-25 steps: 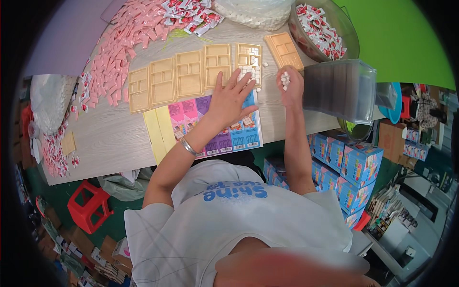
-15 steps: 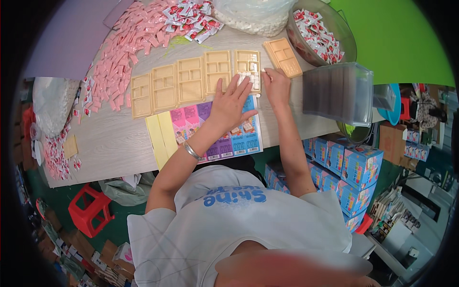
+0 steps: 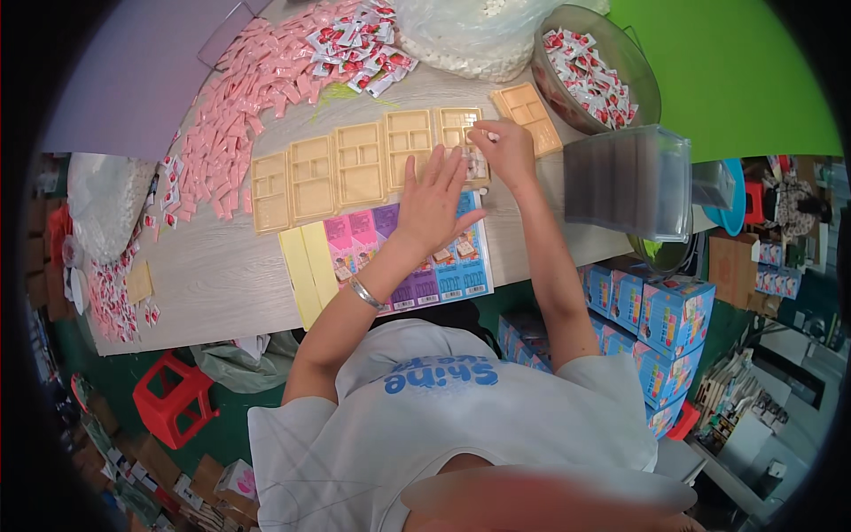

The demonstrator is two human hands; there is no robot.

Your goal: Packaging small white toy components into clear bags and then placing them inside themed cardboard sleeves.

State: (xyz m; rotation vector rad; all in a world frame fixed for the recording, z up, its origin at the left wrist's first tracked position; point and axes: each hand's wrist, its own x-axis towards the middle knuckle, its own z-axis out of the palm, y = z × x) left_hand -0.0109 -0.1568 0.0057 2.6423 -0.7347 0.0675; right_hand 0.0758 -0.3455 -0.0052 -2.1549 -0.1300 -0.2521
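My left hand [image 3: 432, 202] lies flat with fingers spread, its fingertips at the lower edges of two beige compartment trays and its palm over a colourful printed card sheet [image 3: 362, 253]. My right hand [image 3: 511, 158] is closed in a pinch on a small white piece [image 3: 493, 136], just above the right-hand tray [image 3: 459, 120] of the row. White pieces fill that tray's near compartment, partly covered by my hands. To the left stand several more trays of the same kind, such as a beige tray [image 3: 359, 168]. Another tray [image 3: 528, 115] lies askew beyond my right hand.
Pink packets [image 3: 226, 146] spread over the table's left, with red-and-white sachets [image 3: 372, 49] behind. A bowl of sachets [image 3: 651, 66] and a clear plastic bin [image 3: 625, 182] stand right. A clear bag [image 3: 474, 35] sits at the back. Blue boxes [image 3: 674, 315] are stacked beside the table.
My right hand has moved from beside the right-hand tray to over it, a white piece now showing at its fingertips. My left hand stays spread flat. The whole view has shifted slightly.
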